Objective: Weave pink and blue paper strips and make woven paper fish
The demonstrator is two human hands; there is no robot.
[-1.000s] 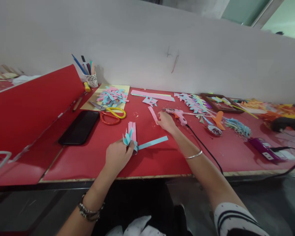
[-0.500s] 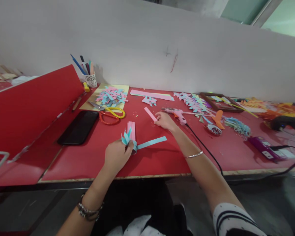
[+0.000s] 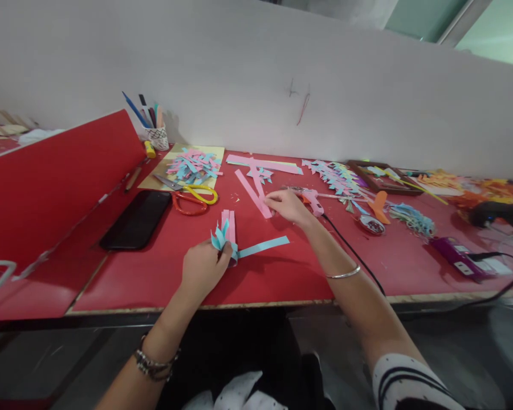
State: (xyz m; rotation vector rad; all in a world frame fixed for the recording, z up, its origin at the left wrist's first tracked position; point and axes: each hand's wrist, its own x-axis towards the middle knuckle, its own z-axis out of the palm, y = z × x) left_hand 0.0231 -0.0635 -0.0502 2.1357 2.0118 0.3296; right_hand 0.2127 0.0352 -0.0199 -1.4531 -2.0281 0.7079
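Note:
My left hand [image 3: 206,267] is closed on a small piece of folded blue and pink paper strips [image 3: 232,228]. From this piece a long blue strip [image 3: 265,245] sticks out to the right over the red table. My right hand [image 3: 288,206] pinches the near end of a pink paper strip [image 3: 257,181], which points away toward the wall. A second pink strip [image 3: 250,191] lies at an angle to the first, forming a V; its near end is just below my fingertips. The pink glue gun [image 3: 313,202] lies right behind my right hand, partly covered by it.
Scissors [image 3: 194,199] and a black phone [image 3: 137,221] lie to the left. Behind them a pile of paper snippets [image 3: 194,165] rests on a yellow sheet. Long pink strips [image 3: 265,164] lie near the wall. A black cord [image 3: 354,253] runs to the table's front edge.
My right hand has shifted slightly, and two pink strips now show in a V where one showed before. My left hand keeps its hold in the same place.

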